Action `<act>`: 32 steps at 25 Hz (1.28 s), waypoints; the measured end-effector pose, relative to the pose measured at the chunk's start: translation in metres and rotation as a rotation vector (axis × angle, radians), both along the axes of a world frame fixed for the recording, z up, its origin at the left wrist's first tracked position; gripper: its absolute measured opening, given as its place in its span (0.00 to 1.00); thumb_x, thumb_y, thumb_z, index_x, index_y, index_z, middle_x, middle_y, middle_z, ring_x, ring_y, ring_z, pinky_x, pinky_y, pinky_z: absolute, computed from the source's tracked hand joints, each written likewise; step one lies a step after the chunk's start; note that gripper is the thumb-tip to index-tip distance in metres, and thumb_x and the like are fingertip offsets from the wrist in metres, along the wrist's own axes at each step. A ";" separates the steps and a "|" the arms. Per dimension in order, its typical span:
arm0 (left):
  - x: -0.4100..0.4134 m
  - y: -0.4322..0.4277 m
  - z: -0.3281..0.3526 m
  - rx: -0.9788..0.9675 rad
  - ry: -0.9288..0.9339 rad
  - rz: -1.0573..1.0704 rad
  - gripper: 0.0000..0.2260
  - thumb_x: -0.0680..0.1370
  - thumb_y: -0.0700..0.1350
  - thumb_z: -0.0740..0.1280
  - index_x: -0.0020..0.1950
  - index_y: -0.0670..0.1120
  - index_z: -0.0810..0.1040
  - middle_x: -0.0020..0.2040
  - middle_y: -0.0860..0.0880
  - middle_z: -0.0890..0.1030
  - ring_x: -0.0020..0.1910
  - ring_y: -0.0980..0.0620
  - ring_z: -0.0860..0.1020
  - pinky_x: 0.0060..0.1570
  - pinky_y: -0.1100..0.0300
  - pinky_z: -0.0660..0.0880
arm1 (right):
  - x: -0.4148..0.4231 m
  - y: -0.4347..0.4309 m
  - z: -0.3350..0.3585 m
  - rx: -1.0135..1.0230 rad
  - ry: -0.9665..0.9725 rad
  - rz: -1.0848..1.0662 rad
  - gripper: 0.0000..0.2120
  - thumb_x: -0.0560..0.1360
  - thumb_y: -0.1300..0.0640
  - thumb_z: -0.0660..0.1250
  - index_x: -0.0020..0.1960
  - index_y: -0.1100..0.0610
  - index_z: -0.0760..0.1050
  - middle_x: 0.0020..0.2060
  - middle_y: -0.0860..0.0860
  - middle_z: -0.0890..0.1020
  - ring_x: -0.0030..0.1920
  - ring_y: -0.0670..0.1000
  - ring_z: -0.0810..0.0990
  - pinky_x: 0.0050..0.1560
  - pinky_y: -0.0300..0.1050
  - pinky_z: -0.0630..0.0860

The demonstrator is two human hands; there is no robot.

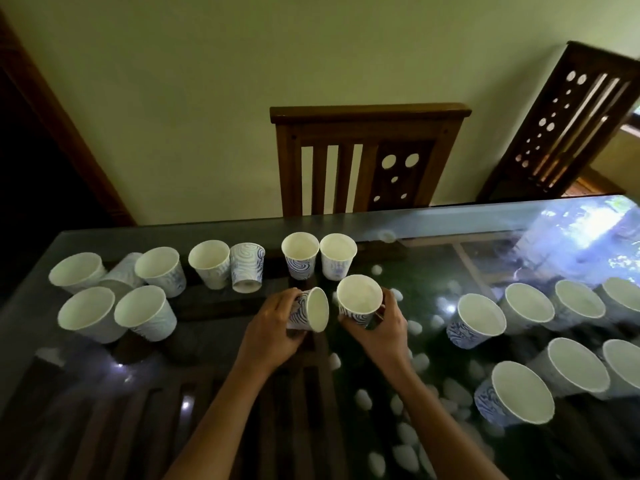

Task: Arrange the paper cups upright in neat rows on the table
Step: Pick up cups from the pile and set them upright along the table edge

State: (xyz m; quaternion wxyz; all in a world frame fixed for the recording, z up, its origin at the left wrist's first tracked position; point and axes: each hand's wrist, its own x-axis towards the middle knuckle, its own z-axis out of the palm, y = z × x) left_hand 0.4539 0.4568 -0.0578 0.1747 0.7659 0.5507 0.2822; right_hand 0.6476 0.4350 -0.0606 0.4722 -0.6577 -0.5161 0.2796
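The tilted cup (310, 311) lies nearly sideways over the middle of the table (214, 341), mouth facing right, with the left hand (273, 323) curled round its body; its mouth likely needs turning upward. Just beside it the right hand (384, 323) grips an upright cup (358, 299), both near the far row (300, 254).

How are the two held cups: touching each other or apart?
Apart. The head view shows a dark gap between the tilted cup in the left hand and the second cup in the right hand.
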 end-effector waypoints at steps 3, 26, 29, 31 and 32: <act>0.006 -0.043 0.010 -0.072 -0.216 0.099 0.32 0.64 0.43 0.78 0.65 0.43 0.71 0.62 0.46 0.76 0.61 0.50 0.73 0.58 0.59 0.70 | 0.008 -0.036 0.015 0.008 0.006 -0.015 0.34 0.62 0.56 0.79 0.63 0.53 0.67 0.58 0.47 0.75 0.58 0.47 0.74 0.55 0.41 0.74; 0.241 -0.258 0.006 -0.429 -0.519 -0.193 0.27 0.62 0.36 0.78 0.56 0.48 0.72 0.54 0.51 0.77 0.54 0.52 0.76 0.49 0.70 0.72 | 0.156 -0.352 0.007 0.017 0.068 -0.450 0.32 0.61 0.47 0.75 0.62 0.50 0.69 0.56 0.45 0.77 0.58 0.43 0.76 0.57 0.36 0.73; 0.255 -0.268 0.001 -0.466 -0.511 -0.242 0.28 0.59 0.45 0.78 0.56 0.48 0.72 0.55 0.49 0.78 0.55 0.50 0.77 0.53 0.63 0.72 | 0.162 -0.372 0.001 0.024 0.064 -0.488 0.31 0.62 0.51 0.77 0.62 0.50 0.69 0.57 0.45 0.77 0.59 0.43 0.75 0.58 0.44 0.75; 0.261 -0.273 0.001 -0.490 -0.505 -0.258 0.30 0.57 0.49 0.77 0.56 0.46 0.72 0.53 0.49 0.78 0.52 0.56 0.77 0.50 0.71 0.72 | 0.163 -0.382 -0.001 0.021 0.065 -0.509 0.32 0.61 0.53 0.77 0.62 0.50 0.69 0.56 0.45 0.77 0.59 0.43 0.75 0.58 0.43 0.75; 0.264 -0.275 0.001 -0.498 -0.499 -0.267 0.29 0.58 0.45 0.77 0.56 0.45 0.72 0.52 0.49 0.78 0.50 0.61 0.77 0.48 0.75 0.71 | 0.163 -0.386 -0.001 0.019 0.074 -0.520 0.32 0.61 0.53 0.78 0.62 0.51 0.70 0.56 0.45 0.77 0.59 0.43 0.75 0.59 0.43 0.74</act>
